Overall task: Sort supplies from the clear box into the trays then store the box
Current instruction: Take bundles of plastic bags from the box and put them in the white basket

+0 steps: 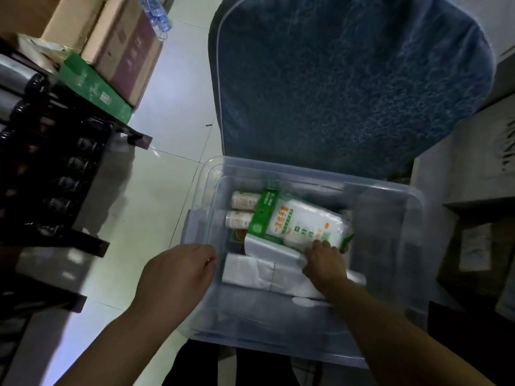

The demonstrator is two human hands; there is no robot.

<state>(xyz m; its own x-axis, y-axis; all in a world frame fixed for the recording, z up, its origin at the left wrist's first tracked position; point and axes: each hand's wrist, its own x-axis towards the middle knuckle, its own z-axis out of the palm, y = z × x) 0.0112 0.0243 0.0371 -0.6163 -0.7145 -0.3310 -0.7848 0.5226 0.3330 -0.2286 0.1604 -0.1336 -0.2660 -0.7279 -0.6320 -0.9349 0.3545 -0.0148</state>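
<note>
The clear plastic box (412, 246) sits open on a blue chair seat in front of me. Inside it lie a green-and-white pack of disposable gloves (295, 221), two small pale bottles (242, 208) at the left, and folded white plastic bags (250, 268) underneath. My right hand (324, 263) reaches into the box and grips the near end of the glove pack, which is tilted up. My left hand (178, 274) is closed on the box's left rim. No trays can be made out for certain.
The blue padded chair back (348, 79) rises behind the box. A dark shelf rack (55, 168) with dark bottles stands at the left. Cardboard boxes (117, 43) and a green carton (94, 84) sit at top left. Boxes (473, 246) crowd the right side. White tiled floor (156, 190) lies between.
</note>
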